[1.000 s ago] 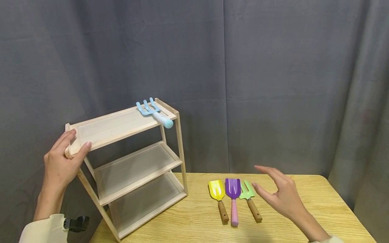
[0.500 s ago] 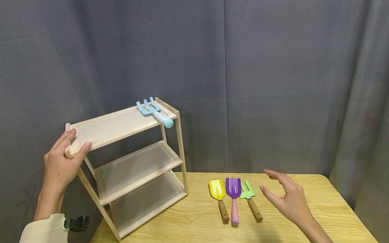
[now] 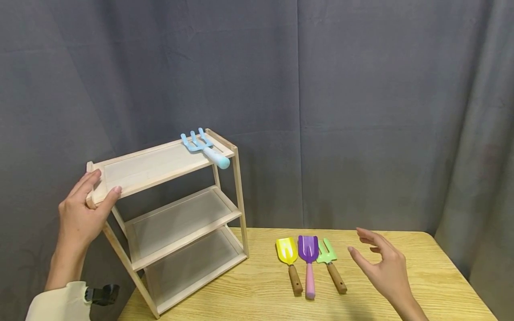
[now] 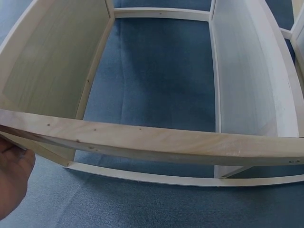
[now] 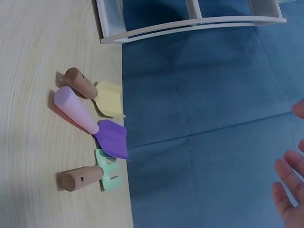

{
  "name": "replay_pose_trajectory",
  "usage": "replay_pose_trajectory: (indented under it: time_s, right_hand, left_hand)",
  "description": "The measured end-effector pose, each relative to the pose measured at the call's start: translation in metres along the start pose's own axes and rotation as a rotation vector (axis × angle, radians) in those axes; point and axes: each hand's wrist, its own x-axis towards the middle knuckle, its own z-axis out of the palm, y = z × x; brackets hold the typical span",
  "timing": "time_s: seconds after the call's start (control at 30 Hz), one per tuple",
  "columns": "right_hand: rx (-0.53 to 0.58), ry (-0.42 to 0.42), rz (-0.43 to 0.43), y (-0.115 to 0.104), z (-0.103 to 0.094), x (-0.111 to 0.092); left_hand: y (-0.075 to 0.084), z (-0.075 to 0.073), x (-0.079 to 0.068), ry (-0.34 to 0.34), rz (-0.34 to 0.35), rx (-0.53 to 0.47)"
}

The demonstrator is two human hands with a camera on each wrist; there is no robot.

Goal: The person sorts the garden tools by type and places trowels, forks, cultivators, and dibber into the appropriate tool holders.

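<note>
My left hand (image 3: 82,211) grips the left end of the top board of a three-tier wooden shelf (image 3: 172,263), thumb over the front edge. In the left wrist view part of that hand (image 4: 14,178) shows at the shelf frame (image 4: 156,140). A light blue hand fork (image 3: 214,157) lies on the top tier at the right. My right hand (image 3: 383,265) hovers with fingers apart and nothing in it, right of a green hand fork (image 3: 336,277). Beside that fork lie a purple trowel (image 3: 309,249) with a pink handle and a yellow trowel (image 3: 287,250) with a wooden handle.
The wooden table (image 3: 265,307) ends at a grey curtain (image 3: 361,111) behind it. The shelf stands angled on the table's left part. Its middle tier (image 3: 180,223) and bottom tier (image 3: 192,267) lie under the top board. A black strap (image 3: 102,294) sits at the left sleeve.
My right hand has drifted right and slightly down, away from the green hand fork. The left hand, shelf and tools stay where they were.
</note>
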Motion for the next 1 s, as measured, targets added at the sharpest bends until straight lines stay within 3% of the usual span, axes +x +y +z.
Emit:
replay_pose_trajectory:
  time_s: [0.47,1.0]
  right_hand:
    - [0.016,0.003,0.258,0.015,0.007,-0.022]
    - [0.086,0.026,0.447,0.025,0.026,-0.037]
  left_hand:
    - [0.001,0.0,0.0,0.007,-0.001,-0.012]
    - [0.0,0.0,-0.001,0.01,0.016,-0.011]
